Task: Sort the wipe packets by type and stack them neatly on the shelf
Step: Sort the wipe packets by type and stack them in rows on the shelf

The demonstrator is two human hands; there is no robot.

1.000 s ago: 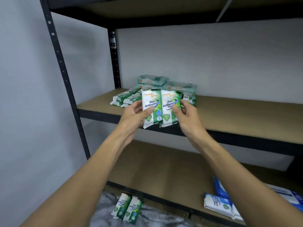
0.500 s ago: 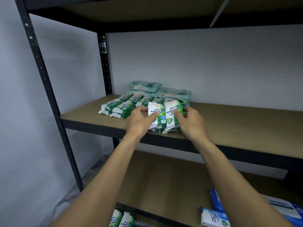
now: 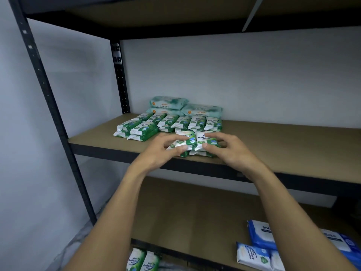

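Two green-and-white pine wipe packets lie side by side on other packets at the front edge of the middle shelf (image 3: 273,145). My left hand (image 3: 162,149) pinches the left packet (image 3: 185,140) between thumb and fingers. My right hand (image 3: 228,147) pinches the right packet (image 3: 205,140) the same way. Behind them stand rows of the same green packets (image 3: 168,124), stacked two high. Pale teal wipe packs (image 3: 185,108) are piled against the back wall.
Blue wipe packets (image 3: 259,247) lie on the lower shelf at the right. Two more green packets (image 3: 143,261) lie on the floor below. A black upright post (image 3: 50,106) frames the left side. The shelf board runs bare to the right.
Both hands have lowered the two packets from upright in front of the shelf down flat onto the front stack.
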